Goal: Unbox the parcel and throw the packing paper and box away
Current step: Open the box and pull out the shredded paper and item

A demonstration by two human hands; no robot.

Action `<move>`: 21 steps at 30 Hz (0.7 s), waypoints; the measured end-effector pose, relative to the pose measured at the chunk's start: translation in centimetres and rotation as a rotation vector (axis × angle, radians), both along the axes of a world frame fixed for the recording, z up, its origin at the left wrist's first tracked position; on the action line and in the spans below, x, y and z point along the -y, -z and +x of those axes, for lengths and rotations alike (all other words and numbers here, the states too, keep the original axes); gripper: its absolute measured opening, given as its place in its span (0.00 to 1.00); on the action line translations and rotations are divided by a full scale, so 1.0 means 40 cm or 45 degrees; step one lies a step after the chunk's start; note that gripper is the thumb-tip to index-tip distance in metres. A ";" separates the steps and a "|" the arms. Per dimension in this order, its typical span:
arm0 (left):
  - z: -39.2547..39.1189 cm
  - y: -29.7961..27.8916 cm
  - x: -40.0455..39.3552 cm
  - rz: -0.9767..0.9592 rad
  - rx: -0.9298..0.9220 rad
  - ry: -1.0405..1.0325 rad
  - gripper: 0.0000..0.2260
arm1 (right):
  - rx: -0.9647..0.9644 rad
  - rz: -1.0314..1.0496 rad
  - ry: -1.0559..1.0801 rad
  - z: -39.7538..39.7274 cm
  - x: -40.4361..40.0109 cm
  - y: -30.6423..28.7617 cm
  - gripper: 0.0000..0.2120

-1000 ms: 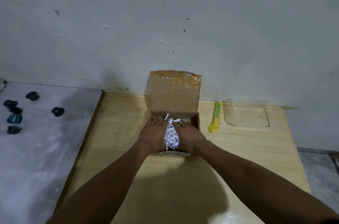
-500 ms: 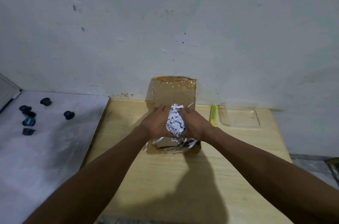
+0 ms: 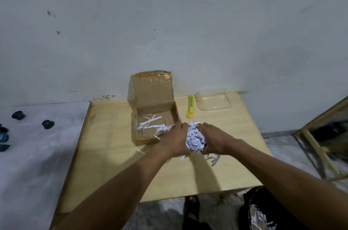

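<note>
Head view: left hand (image 3: 174,140) and right hand (image 3: 216,140) press a wad of paper (image 3: 194,138) between them at frame centre, above the table (image 3: 216,171), just right of the box (image 3: 155,116); the box sits open, lid upright against the wall, loose strips inside; a yellow knife (image 3: 190,106) and clear tray (image 3: 213,100) lie upper right; a black bag (image 3: 263,209) with shreds sits lower right.

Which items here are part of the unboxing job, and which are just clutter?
Job:
- cardboard box, open, a few strips left inside
- shredded paper, wad held between left hand and right hand
- black bag on the floor, already holding shreds

Lying about:
- yellow utility knife
- clear plastic tray
- dark round objects on the side surface
</note>
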State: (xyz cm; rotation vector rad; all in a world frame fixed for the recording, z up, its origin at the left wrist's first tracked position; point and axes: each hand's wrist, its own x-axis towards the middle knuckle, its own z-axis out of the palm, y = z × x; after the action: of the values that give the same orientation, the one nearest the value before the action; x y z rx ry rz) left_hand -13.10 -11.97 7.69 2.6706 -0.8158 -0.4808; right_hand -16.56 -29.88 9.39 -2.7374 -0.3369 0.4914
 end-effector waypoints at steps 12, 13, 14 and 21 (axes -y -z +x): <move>-0.039 0.152 0.131 0.102 -0.126 -0.107 0.36 | -0.112 0.026 -0.083 0.005 0.135 0.202 0.38; -0.036 0.158 0.133 0.100 -0.122 -0.131 0.38 | -0.108 0.021 -0.086 0.013 0.140 0.204 0.39; -0.035 0.161 0.133 0.096 -0.112 -0.146 0.39 | -0.096 0.015 -0.086 0.015 0.141 0.205 0.39; -0.033 0.158 0.086 0.093 -0.099 -0.104 0.44 | -0.124 0.048 -0.069 0.033 0.148 0.210 0.44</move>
State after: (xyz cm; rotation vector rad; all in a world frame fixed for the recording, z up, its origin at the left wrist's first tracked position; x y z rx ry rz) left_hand -14.43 -15.42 1.37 2.7205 -0.6770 -0.6006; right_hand -15.23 -35.80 0.98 -2.6631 -0.3920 0.6241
